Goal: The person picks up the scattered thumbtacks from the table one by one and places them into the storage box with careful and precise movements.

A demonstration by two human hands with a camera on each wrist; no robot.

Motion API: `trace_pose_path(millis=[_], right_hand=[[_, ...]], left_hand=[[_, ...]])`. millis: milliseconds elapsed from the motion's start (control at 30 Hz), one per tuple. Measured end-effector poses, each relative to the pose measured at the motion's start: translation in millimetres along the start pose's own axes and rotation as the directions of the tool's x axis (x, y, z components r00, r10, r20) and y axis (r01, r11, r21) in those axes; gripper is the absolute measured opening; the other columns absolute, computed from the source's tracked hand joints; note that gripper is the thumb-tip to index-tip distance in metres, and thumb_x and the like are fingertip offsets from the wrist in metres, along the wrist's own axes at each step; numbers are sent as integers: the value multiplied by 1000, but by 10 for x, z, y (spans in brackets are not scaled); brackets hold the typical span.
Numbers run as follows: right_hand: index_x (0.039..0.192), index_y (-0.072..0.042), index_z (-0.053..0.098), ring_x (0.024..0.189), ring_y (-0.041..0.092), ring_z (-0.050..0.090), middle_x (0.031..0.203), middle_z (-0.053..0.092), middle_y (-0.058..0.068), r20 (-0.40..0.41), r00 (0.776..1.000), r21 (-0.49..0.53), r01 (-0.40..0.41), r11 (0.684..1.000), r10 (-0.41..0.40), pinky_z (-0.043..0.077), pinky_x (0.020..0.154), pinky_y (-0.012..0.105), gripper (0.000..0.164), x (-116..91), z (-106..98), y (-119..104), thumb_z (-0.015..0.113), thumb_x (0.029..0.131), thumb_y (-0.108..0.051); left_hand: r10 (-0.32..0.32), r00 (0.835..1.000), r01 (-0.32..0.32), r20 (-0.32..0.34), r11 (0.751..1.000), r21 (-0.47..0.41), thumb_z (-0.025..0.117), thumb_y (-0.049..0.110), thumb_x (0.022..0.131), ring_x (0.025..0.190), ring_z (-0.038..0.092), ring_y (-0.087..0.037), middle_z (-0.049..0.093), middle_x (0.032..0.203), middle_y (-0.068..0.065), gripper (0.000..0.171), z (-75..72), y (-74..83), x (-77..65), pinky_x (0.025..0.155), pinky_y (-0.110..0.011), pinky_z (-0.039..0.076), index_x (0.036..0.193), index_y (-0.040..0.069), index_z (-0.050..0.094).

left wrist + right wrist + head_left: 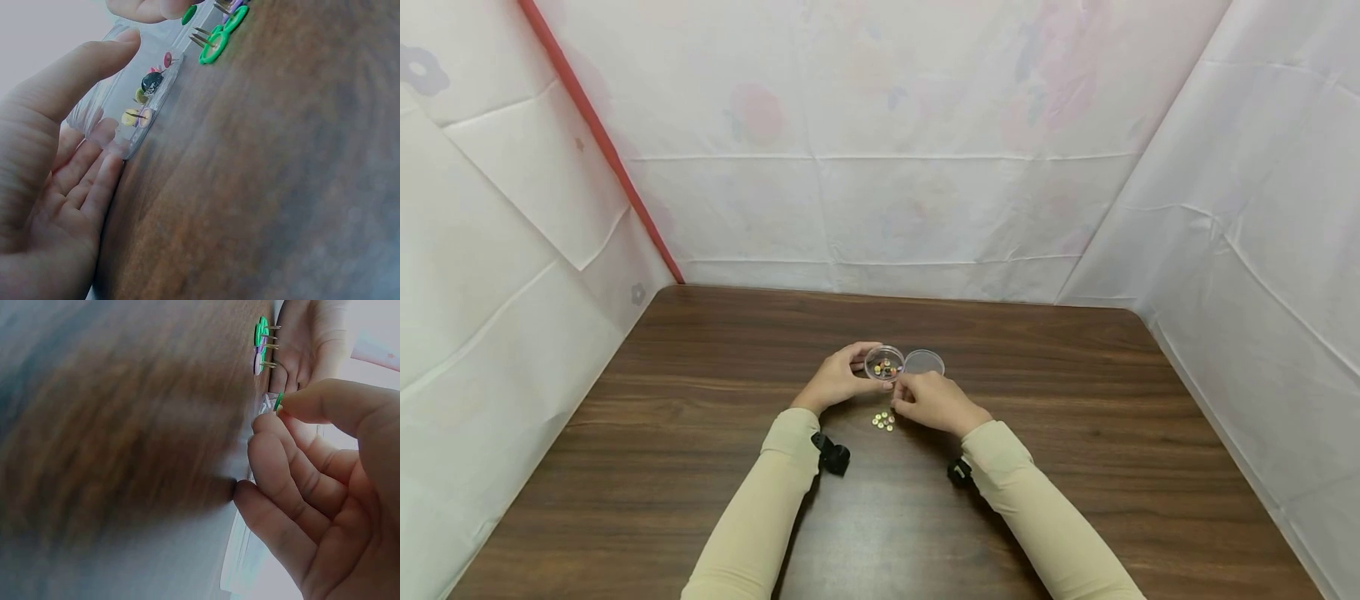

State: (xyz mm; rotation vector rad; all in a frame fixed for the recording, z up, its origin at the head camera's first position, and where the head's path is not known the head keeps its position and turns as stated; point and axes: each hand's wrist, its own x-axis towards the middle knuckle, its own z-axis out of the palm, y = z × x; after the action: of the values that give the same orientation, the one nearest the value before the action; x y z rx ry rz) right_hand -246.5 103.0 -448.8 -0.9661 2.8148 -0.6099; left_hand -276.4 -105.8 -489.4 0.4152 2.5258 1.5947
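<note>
My left hand holds a clear round plastic box on the table, thumb on one side and fingers on the other. Inside it lie several thumbtacks in yellow, black and red. The box's clear lid is laid open to the right. With thumb and forefinger, my right hand pinches a green thumbtack close beside the box. Nearer to me, several green and purple-edged thumbtacks lie in a cluster on the table, points up.
The dark wood-grain table carries everything. Pale printed sheeting walls off its back and both sides, with a red strip at the left. Black wrist cameras hang under both sleeves.
</note>
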Motion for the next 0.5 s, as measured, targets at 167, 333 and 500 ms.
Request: trace_pose_path(millis=[167, 333, 500], right_hand=[[77, -24, 58, 53, 2, 49, 62, 56, -13, -16, 1000, 15, 1, 1000, -1, 45, 49, 24, 10, -13, 2, 4, 60, 87, -24], [76, -23, 57, 51, 1, 48, 60, 56, -14, -21, 1000, 27, 20, 999, -20, 44, 48, 23, 11, -20, 11, 11, 59, 87, -23], [78, -21, 57, 52, 2, 49, 61, 56, -12, -18, 999, 79, 50, 996, -48, 45, 49, 23, 10, -24, 5, 32, 59, 88, -22]], left_hand=[[0, 1000, 0, -2, 1000, 4, 83, 46, 62, 107, 52, -11, 56, 120, 8, 70, -3, 14, 3, 92, -40, 49, 125, 37, 52], [3, 1000, -3, -1, 1000, -8, 84, 43, 63, 105, 53, -10, 57, 119, 7, 69, -6, 17, -2, 91, -39, 50, 124, 34, 53], [-1, 1000, 1, 2, 1000, -9, 83, 45, 63, 106, 53, -10, 57, 119, 7, 70, -10, 16, -16, 92, -40, 49, 125, 34, 53]])
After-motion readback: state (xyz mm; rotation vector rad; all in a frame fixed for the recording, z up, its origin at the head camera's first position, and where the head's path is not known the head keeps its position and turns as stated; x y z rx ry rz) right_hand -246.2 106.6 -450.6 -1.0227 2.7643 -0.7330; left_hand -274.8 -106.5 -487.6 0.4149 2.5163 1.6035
